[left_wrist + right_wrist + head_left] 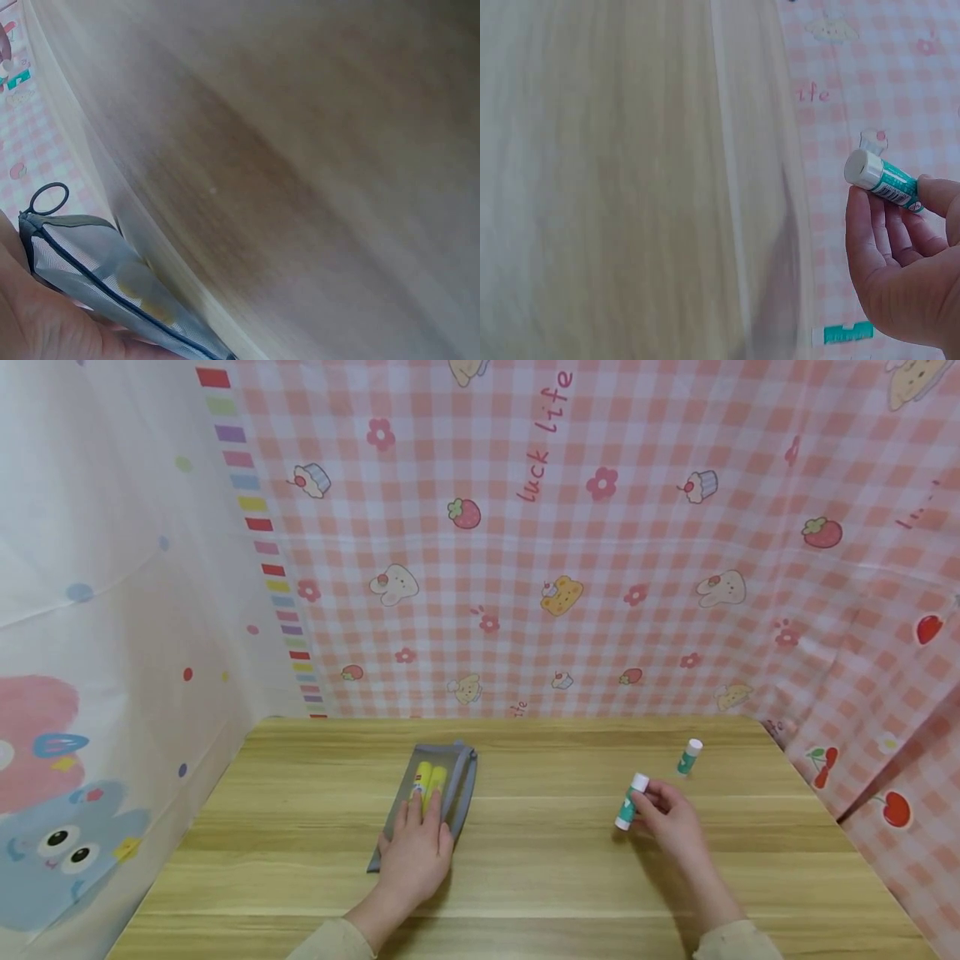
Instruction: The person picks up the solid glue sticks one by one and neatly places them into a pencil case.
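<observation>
Okay, nearest on my feed: left hand (416,852) lies over the grey mesh pouch (450,758), fingers extended and relaxed, tips at two yellow tubes (423,777); left wrist view shows yellow through the mesh, so I log them inside. Right hand (671,822), a bit farther, pinches a green-and-white glue stick (632,802) between thumb and fingers, tilted, above the bench (540,843). Past it I get a second glue stick (689,758) standing upright, well apart from the pouch. Behind: pink checked cloth (510,543).
</observation>
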`<state>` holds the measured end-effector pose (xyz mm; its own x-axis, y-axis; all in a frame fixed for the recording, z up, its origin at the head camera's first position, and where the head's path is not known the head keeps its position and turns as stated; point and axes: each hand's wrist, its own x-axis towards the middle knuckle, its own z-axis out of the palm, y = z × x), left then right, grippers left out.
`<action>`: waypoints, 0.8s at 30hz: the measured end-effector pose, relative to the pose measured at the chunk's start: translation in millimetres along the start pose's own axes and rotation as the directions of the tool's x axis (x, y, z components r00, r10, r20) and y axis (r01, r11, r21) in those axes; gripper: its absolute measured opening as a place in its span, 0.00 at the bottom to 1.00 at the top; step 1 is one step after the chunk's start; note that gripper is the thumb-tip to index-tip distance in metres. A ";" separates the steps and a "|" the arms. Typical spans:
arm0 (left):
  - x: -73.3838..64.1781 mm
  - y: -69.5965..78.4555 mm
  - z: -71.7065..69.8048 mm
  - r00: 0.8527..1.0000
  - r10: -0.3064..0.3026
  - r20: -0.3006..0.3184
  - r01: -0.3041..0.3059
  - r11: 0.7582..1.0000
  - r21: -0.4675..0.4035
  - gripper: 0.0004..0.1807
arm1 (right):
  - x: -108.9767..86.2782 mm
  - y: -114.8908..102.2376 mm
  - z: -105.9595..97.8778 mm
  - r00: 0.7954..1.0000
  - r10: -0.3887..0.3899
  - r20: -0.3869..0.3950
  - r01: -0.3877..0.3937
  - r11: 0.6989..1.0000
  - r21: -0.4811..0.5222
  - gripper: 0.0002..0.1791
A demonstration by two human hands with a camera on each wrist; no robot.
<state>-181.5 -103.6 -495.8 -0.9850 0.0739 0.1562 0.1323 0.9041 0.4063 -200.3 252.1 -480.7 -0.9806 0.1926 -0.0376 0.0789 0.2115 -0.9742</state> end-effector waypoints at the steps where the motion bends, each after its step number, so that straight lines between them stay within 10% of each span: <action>1: -0.1 0.0 0.1 1.000 0.001 0.000 -0.001 1.000 -0.001 0.28 | -0.6 -0.7 2.2 1.000 -0.003 0.005 0.003 1.000 0.007 0.19; 24: 0.5 -1.3 1.5 1.000 0.002 -0.006 -0.002 1.000 -0.004 0.28 | -10.1 -16.2 64.4 0.993 0.002 0.117 -0.010 0.998 0.067 0.17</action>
<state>-182.3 -104.1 -497.5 -0.9840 0.0730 0.1623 0.1345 0.9022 0.4099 -203.2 185.0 -478.8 -0.9947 0.0792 -0.0652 0.0762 0.1448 -0.9865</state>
